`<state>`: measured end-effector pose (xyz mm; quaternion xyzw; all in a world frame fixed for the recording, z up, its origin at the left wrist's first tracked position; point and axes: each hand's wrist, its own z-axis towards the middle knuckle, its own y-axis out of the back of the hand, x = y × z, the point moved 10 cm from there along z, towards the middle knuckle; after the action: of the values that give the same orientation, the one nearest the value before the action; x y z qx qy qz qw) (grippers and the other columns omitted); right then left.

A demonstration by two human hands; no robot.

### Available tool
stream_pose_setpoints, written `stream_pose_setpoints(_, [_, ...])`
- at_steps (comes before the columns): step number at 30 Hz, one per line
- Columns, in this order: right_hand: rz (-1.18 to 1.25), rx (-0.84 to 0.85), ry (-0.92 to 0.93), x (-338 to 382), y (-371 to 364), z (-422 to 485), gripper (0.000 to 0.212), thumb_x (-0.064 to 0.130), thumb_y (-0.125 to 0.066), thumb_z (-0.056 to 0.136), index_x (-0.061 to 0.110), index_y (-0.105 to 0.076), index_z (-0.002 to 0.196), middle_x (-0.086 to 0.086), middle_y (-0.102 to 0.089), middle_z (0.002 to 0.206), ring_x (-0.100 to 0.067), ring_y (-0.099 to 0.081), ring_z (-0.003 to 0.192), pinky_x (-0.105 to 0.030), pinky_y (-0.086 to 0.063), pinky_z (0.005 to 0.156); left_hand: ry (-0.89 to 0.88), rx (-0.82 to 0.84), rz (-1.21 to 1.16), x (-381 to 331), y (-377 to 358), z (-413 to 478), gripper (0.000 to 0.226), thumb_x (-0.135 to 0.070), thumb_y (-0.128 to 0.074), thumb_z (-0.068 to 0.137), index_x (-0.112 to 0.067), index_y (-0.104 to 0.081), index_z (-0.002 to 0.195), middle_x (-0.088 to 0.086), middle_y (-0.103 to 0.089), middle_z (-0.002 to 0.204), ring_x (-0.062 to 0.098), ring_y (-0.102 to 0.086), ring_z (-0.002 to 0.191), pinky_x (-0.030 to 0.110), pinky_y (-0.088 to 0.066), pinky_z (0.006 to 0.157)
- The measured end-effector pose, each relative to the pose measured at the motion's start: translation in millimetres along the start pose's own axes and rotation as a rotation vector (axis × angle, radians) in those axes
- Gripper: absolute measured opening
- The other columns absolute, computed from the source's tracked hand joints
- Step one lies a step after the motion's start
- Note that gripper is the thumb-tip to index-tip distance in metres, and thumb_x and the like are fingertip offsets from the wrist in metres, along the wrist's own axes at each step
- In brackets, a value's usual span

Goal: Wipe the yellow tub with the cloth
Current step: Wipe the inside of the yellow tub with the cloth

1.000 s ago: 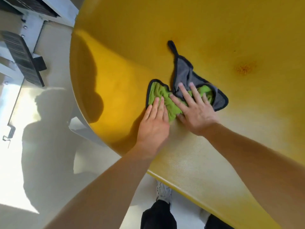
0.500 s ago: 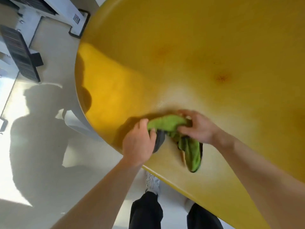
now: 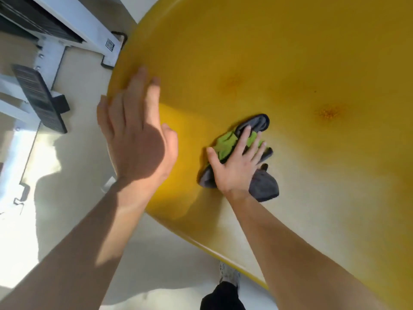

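Observation:
The big yellow tub (image 3: 290, 63) fills the upper right of the head view, its smooth surface facing me. A green and grey cloth (image 3: 228, 142) lies bunched on the tub near its lower left part. My right hand (image 3: 237, 162) lies flat on the cloth with fingers spread, pressing it against the tub. My left hand (image 3: 136, 135) is open, palm down, over the tub's left rim, holding nothing. A dark orange spot (image 3: 328, 113) marks the tub to the right of the cloth.
A pale floor (image 3: 55, 175) lies to the left and below the tub. White metal frame parts (image 3: 89, 25) and a black ribbed pedal (image 3: 40, 99) stand at the upper left. My shoe and dark trouser leg (image 3: 225, 287) show under the tub's lower rim.
My left hand let go of the cloth and moved up and left to the tub's rim. My right hand spread flat on the cloth and pushed it further onto the tub.

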<state>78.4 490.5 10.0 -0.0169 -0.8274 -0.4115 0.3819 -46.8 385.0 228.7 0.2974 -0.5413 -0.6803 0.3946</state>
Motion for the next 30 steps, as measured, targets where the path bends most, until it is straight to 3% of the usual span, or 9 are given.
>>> stream_pose_setpoints(3, [-0.034, 0.186, 0.410, 70, -37, -48, 0.099, 0.078, -0.039, 0.088, 0.026, 0.008, 0.159, -0.013, 0.012, 0.167, -0.036, 0.018, 0.152, -0.056, -0.003, 0.123, -0.014, -0.065, -0.035, 13, 23, 23, 0.069, -0.023, -0.056, 0.085, -0.006, -0.035, 0.149, 0.019, -0.033, 0.155, 0.038, -0.033, 0.139, 0.050, -0.022, 0.117])
stream_pose_setpoints(5, [-0.096, 0.268, 0.610, 90, -56, -89, 0.093, 0.073, -0.040, 0.093, 0.026, 0.004, 0.159, -0.016, 0.008, 0.167, -0.039, 0.013, 0.152, -0.059, -0.016, 0.120, 0.091, 0.042, -0.223, 31, 16, 38, 0.064, -0.029, -0.048, 0.097, -0.008, -0.025, 0.153, 0.017, -0.032, 0.156, 0.035, -0.033, 0.141, 0.046, -0.028, 0.115])
stream_pose_setpoints(9, [-0.204, 0.204, 0.796, 114, -56, -82, 0.094, 0.047, -0.065, 0.086, 0.030, -0.008, 0.158, -0.016, 0.005, 0.166, -0.040, 0.003, 0.153, -0.064, -0.029, 0.113, 0.391, 0.144, -0.396, 52, -2, 36, 0.046, -0.035, -0.037, 0.102, -0.027, -0.033, 0.148, 0.005, -0.048, 0.146, 0.034, -0.052, 0.121, 0.042, -0.040, 0.098])
stream_pose_setpoints(12, [-0.268, -0.050, 0.651, 121, -3, 9, 0.105, 0.032, -0.074, 0.076, 0.028, -0.010, 0.158, -0.016, -0.001, 0.165, -0.037, 0.001, 0.152, -0.066, -0.021, 0.114, 0.373, 0.078, -0.363, 45, 4, 37, 0.042, -0.030, -0.038, 0.103, -0.021, -0.040, 0.144, 0.008, -0.053, 0.140, 0.037, -0.055, 0.114, 0.043, -0.042, 0.092])
stream_pose_setpoints(17, [-0.253, -0.428, 0.280, 101, 86, 88, 0.086, 0.025, -0.056, 0.088, 0.018, -0.007, 0.159, -0.024, -0.011, 0.164, -0.045, -0.006, 0.151, -0.058, -0.030, 0.110, 0.377, 0.051, -0.317, 46, -1, 36, 0.043, -0.029, -0.039, 0.103, -0.016, -0.041, 0.144, 0.008, -0.053, 0.139, 0.035, -0.058, 0.111, 0.034, -0.038, 0.081])
stream_pose_setpoints(20, [-0.106, -0.344, 0.399, 121, 52, 55, 0.078, 0.020, -0.048, 0.092, 0.013, -0.008, 0.159, -0.025, -0.002, 0.165, -0.044, 0.003, 0.152, -0.050, -0.018, 0.119, 0.331, 0.021, -0.324, 46, 1, 36, 0.045, -0.032, -0.035, 0.102, -0.012, -0.043, 0.142, 0.011, -0.056, 0.133, 0.034, -0.059, 0.108, 0.029, -0.034, 0.077])
stream_pose_setpoints(24, [-0.274, -0.022, 0.926, 144, -14, -18, 0.088, 0.024, -0.052, 0.084, 0.027, -0.005, 0.158, -0.011, -0.001, 0.166, -0.039, -0.001, 0.153, -0.063, -0.042, 0.100, 0.360, 0.031, -0.330, 46, 0, 34, 0.044, -0.030, -0.037, 0.103, -0.013, -0.042, 0.143, 0.011, -0.055, 0.136, 0.034, -0.059, 0.111, 0.037, -0.044, 0.081])
stream_pose_setpoints(26, [-0.337, -0.101, 1.069, 143, 2, -4, 0.086, 0.016, -0.055, 0.081, 0.028, -0.017, 0.157, -0.013, -0.014, 0.165, -0.042, -0.016, 0.150, -0.062, -0.041, 0.099, 0.349, 0.026, -0.328, 45, 0, 35, 0.043, -0.028, -0.039, 0.103, -0.013, -0.043, 0.143, 0.012, -0.056, 0.135, 0.035, -0.060, 0.109, 0.035, -0.042, 0.079])
stream_pose_setpoints(30, [-0.337, -0.451, 0.617, 105, 89, 87, 0.094, 0.003, -0.063, 0.077, 0.023, -0.017, 0.157, -0.025, -0.024, 0.160, -0.049, -0.019, 0.148, -0.056, -0.034, 0.105, 0.331, 0.016, -0.322, 46, -2, 35, 0.044, -0.032, -0.036, 0.103, -0.014, -0.041, 0.143, 0.011, -0.056, 0.135, 0.034, -0.063, 0.103, 0.029, -0.034, 0.075])
